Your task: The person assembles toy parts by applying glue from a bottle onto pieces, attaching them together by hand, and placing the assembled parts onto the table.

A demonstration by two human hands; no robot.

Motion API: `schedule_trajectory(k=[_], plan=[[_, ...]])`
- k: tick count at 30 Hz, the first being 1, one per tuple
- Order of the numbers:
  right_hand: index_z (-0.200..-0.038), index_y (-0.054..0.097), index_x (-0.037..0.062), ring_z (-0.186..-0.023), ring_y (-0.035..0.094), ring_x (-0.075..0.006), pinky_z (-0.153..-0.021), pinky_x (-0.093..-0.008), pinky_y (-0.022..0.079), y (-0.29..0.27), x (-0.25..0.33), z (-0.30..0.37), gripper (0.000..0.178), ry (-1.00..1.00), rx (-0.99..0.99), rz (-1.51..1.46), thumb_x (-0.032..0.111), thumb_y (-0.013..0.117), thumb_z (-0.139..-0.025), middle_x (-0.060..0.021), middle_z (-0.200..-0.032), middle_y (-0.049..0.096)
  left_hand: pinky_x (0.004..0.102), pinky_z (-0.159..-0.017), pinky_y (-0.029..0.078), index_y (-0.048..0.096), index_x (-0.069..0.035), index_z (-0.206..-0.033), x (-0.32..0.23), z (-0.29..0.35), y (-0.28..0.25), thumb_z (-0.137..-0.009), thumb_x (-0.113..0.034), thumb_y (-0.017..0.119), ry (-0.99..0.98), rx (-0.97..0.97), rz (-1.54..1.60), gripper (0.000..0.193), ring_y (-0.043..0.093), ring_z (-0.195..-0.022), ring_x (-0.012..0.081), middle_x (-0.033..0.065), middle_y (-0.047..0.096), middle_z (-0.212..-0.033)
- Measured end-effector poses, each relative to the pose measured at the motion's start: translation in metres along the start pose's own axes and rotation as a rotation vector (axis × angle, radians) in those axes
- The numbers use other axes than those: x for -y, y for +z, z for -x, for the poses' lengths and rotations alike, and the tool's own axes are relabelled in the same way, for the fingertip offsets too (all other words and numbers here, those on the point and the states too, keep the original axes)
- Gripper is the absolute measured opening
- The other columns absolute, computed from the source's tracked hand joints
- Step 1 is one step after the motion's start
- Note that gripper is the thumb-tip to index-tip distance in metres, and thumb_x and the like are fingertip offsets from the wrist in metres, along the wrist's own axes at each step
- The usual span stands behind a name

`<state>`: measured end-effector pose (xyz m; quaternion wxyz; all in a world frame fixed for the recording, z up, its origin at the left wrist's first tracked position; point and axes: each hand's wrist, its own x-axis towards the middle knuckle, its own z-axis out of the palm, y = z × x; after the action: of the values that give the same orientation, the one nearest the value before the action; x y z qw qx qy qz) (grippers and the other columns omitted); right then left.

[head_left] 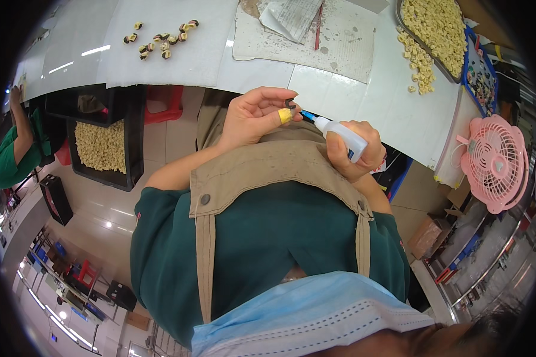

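In front of my chest, my left hand [253,116] pinches a small dark curved piece [290,103] between thumb and fingertips. Yellow tape [285,115] wraps the tip of the thumb. My right hand [357,152] is wrapped round a white squeeze bottle [346,138], tilted so that its blue nozzle [307,115] points left at the dark piece. The nozzle's tip is very close to it; whether they touch I cannot tell. On the table at the far left lie several small cream-and-dark pieces [165,38], loosely grouped.
A tray of small pale yellow pieces [438,30] stands far right, with more spilled beside it. Near it are a blue basket [481,74] and a pink fan [494,160]. A stained board [345,56] lies ahead. Left below are a black crate [136,152] and a co-worker's arm [22,134].
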<state>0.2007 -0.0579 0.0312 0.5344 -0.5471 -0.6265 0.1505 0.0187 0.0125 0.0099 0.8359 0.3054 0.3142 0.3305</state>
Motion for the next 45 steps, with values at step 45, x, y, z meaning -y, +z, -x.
schedule_trajectory(k=[45], plan=[[-0.092, 0.06, 0.0009, -0.078, 0.054, -0.0092, -0.07, -0.0221, 0.044, -0.042, -0.06, -0.03, 0.012, 0.482, 0.103, -0.132, 0.003, 0.059, -0.08, -0.0039, -0.087, 0.059, 0.0234, -0.07, 0.05, 0.054, 0.003, -0.111, -0.006, -0.001, 0.004, -0.08, -0.001, 0.062, -0.101, -0.023, -0.045, 0.033, 0.063, -0.086, 0.0182, 0.0125, 0.062, -0.097]])
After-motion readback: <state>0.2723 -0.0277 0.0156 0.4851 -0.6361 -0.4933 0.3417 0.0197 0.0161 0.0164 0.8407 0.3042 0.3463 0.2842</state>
